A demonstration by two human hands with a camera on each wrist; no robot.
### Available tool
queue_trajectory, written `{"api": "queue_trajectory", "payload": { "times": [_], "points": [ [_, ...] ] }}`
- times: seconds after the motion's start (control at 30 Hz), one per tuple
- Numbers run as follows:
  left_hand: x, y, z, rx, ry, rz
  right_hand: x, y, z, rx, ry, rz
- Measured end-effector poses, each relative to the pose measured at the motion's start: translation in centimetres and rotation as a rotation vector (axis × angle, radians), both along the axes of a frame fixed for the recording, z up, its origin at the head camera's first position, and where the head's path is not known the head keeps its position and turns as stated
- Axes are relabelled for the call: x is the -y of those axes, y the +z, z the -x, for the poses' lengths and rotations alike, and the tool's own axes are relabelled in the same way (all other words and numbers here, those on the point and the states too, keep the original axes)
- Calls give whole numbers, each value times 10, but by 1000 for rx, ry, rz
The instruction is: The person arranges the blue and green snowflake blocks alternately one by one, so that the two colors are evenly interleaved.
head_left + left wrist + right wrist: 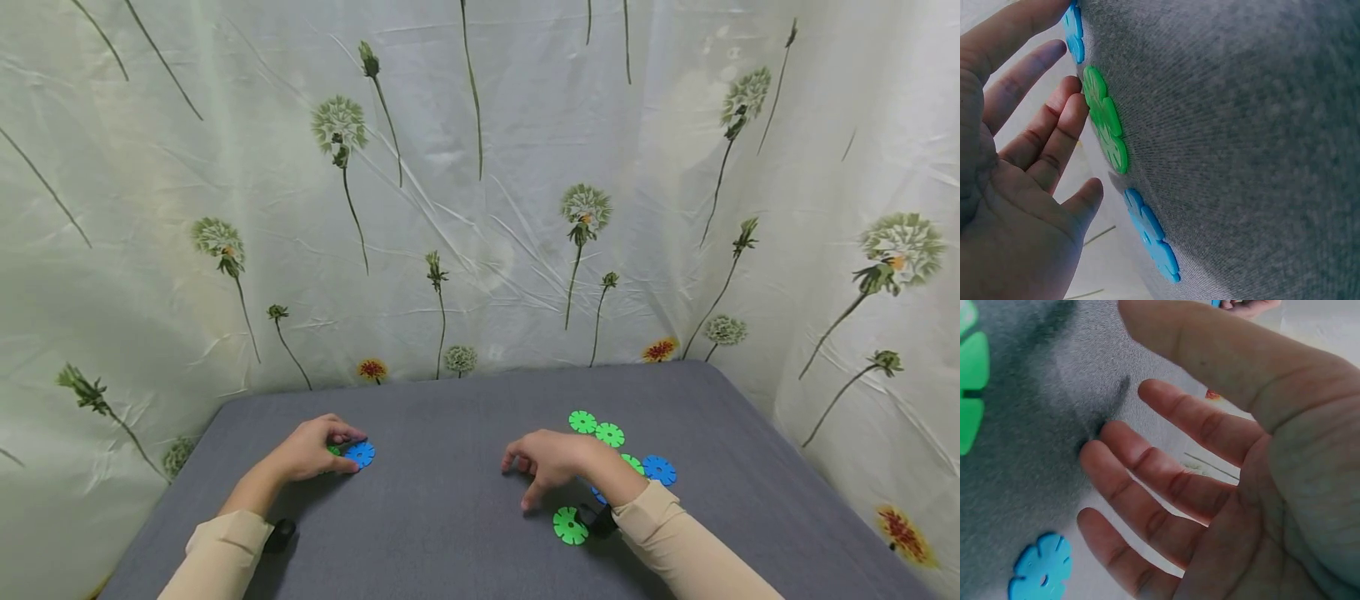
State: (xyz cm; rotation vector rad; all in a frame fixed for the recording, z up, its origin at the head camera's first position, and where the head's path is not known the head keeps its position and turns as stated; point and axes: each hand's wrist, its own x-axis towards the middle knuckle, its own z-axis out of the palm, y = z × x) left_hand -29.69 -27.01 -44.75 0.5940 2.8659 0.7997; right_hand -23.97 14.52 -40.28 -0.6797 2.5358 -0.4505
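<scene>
My left hand [318, 446] is low over the left side of the grey table, its thumb and index finger pinching a blue notched flower-shaped disc [360, 454] at opposite edges. Beside that disc, a green disc [1105, 119] lies under my other fingers, mostly hidden in the head view. A further blue disc [1150, 234] is near my little finger in the left wrist view. My right hand [551, 458] hovers above the table with its fingers loosely bent and nothing in them. Near its wrist lie a green disc [570, 526] and a partly covered blue disc [1041, 569].
Beyond my right forearm are more discs: a green one [582, 422], a second green one [610, 434], one partly hidden green one [632, 463] and a blue one [660, 469]. A flower-printed curtain [480, 208] hangs along the far and side edges of the grey table [442, 517].
</scene>
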Motion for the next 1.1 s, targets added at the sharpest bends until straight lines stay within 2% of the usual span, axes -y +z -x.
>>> {"api": "queue_trajectory", "payload": {
  "times": [0.1, 0.4, 0.7, 0.83, 0.93, 0.97, 1.1],
  "points": [
    [-1, 1, 0, 3, 4, -6, -8, 0, -7, -14, 12, 7],
    [-1, -1, 1, 7, -22, -4, -28, 1, -26, 31, -49, 50],
    [-3, 0, 0, 28, 1, -2, -40, -2, -40, 73, -124, 92],
    [-4, -1, 0, 26, 10, 2, -45, -5, -44, 70, -126, 133],
    [-4, -1, 1, 23, 8, 3, -51, -12, -44, 57, -109, 164],
    [-4, -2, 1, 22, 8, 3, -56, -20, -40, 34, -76, 171],
    [-3, -2, 1, 21, 7, 2, -70, -48, -29, 3, -56, 191]
  ]
}}
